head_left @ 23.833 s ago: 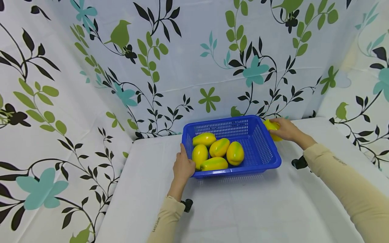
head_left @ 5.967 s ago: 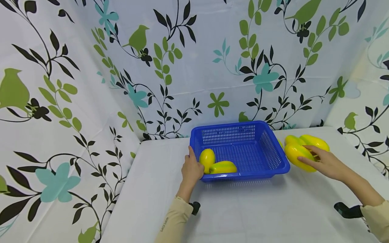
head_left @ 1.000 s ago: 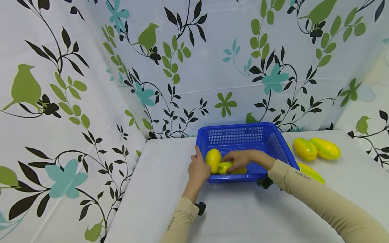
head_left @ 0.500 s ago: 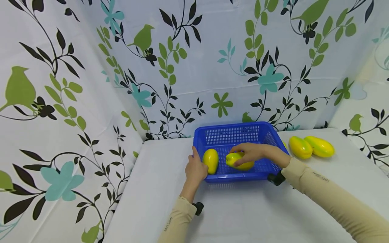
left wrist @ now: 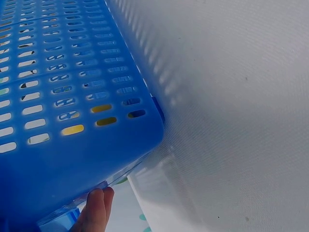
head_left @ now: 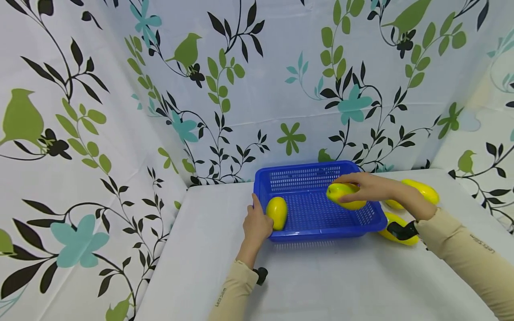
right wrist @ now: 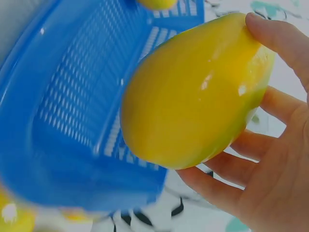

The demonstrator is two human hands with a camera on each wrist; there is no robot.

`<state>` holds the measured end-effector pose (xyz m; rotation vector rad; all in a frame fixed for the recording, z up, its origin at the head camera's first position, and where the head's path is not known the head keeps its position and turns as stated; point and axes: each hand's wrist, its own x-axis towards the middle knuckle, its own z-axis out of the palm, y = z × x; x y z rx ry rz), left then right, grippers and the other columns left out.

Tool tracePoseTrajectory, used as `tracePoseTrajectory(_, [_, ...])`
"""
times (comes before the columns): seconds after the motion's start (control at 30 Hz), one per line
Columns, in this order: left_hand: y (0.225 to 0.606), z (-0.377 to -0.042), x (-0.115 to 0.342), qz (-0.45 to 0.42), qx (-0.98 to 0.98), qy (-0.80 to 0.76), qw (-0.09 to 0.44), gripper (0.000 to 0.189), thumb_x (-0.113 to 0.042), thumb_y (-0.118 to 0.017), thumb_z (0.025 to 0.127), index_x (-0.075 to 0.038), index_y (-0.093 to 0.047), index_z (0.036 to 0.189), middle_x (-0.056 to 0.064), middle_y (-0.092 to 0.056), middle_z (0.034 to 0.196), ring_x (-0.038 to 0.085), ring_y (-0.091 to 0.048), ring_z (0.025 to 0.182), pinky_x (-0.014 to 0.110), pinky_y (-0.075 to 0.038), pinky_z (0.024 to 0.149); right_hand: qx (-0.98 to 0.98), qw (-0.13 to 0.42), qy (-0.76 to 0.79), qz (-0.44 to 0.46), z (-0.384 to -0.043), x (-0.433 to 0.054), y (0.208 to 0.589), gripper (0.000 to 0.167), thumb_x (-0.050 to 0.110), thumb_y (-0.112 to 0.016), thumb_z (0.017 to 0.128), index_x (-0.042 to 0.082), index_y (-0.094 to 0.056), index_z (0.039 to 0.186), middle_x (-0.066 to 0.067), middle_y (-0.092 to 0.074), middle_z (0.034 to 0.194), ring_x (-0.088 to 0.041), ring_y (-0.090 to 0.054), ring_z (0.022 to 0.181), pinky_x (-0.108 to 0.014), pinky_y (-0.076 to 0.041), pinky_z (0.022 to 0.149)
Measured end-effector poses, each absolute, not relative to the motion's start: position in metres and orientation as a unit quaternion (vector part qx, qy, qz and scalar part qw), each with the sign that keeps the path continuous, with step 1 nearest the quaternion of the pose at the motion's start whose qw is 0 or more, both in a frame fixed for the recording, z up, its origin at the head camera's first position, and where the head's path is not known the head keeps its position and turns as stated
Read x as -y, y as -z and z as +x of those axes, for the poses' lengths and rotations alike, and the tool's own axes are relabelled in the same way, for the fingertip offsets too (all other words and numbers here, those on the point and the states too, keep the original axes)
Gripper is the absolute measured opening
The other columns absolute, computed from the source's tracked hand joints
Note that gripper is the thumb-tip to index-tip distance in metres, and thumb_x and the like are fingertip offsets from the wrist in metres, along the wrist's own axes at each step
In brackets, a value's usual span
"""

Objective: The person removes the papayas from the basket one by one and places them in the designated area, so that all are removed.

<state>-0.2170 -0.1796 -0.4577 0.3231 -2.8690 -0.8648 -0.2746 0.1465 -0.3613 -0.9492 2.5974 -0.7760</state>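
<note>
My right hand [head_left: 369,186] holds a glossy yellow-green mango [head_left: 346,195] in the air over the right part of a blue plastic basket [head_left: 321,232]. In the right wrist view the thumb and fingers wrap the narrower end of that mango [right wrist: 193,96]. Another yellow mango [head_left: 277,213] lies inside the basket at the left. At the basket's front left corner, my left hand [head_left: 257,225] grips the rim. The left wrist view shows only some fingertips [left wrist: 95,208] at the basket's edge; the rest of that hand is out of sight there.
To the right of the basket several more mangoes lie on the white-covered table [head_left: 313,281]. One mango [head_left: 395,229] is near the basket's front right corner, partly behind the right wrist camera; another mango [head_left: 423,191] lies farther back. A patterned curtain [head_left: 257,89] stands behind.
The right hand has taken up the mango from the basket's front left and carried it up and to the right. The left hand stays on the rim. Earlier, more mangoes lay in the basket.
</note>
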Motion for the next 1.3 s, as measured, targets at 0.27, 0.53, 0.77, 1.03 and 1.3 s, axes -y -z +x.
tracePoseTrajectory(0.27, [0.454, -0.215, 0.179, 0.111, 0.948, 0.292, 0.060, 0.088, -0.004, -0.064, 0.082, -0.001, -0.017, 0.156, 0.029, -0.053, 0.116, 0.028, -0.052, 0.067, 0.044, -0.050, 0.066, -0.922, 0.094, 0.245, -0.284, -0.270, -0.196, 0.358, 0.062, 0.044, -0.067, 0.090, 0.006, -0.056, 0.138, -0.023, -0.053, 0.137, -0.044, -0.050, 0.123, -0.066, -0.041, 0.094])
tracePoseTrajectory(0.53, [0.454, -0.216, 0.176, 0.111, 0.949, 0.290, 0.059, 0.088, -0.005, -0.063, 0.082, 0.000, -0.017, 0.156, 0.028, -0.053, 0.114, 0.028, -0.052, 0.067, 0.044, -0.049, 0.064, -0.943, 0.074, 0.221, -0.237, -0.265, -0.238, 0.362, 0.064, 0.043, -0.068, 0.090, 0.000, -0.055, 0.136, -0.028, -0.055, 0.132, -0.047, -0.052, 0.118, -0.068, -0.042, 0.089])
tracePoseTrajectory(0.77, [0.455, -0.217, 0.176, 0.113, 0.949, 0.289, 0.057, 0.088, -0.005, -0.063, 0.081, -0.001, -0.017, 0.157, 0.029, -0.053, 0.117, 0.029, -0.053, 0.069, 0.046, -0.050, 0.067, -0.964, 0.087, 0.169, -0.188, -0.261, -0.282, 0.389, 0.072, 0.047, -0.067, 0.089, -0.009, -0.053, 0.132, -0.034, -0.058, 0.120, -0.049, -0.056, 0.106, -0.067, -0.045, 0.082])
tracePoseTrajectory(1.03, [0.453, -0.217, 0.178, 0.120, 0.949, 0.288, 0.054, 0.088, -0.005, -0.063, 0.082, -0.001, -0.017, 0.157, 0.029, -0.052, 0.118, 0.030, -0.053, 0.070, 0.046, -0.050, 0.068, -0.960, 0.167, 0.155, -0.160, -0.262, -0.304, 0.419, 0.080, 0.050, -0.064, 0.089, -0.020, -0.049, 0.127, -0.040, -0.054, 0.119, -0.055, -0.051, 0.106, -0.070, -0.042, 0.085])
tracePoseTrajectory(1.3, [0.455, -0.217, 0.177, 0.114, 0.948, 0.292, 0.060, 0.088, -0.005, -0.063, 0.081, -0.001, -0.017, 0.156, 0.029, -0.053, 0.117, 0.029, -0.052, 0.068, 0.045, -0.050, 0.066, -0.952, 0.205, 0.173, -0.148, -0.266, -0.307, 0.436, 0.083, 0.049, -0.064, 0.090, -0.022, -0.045, 0.127, -0.041, -0.051, 0.122, -0.055, -0.049, 0.106, -0.071, -0.038, 0.089])
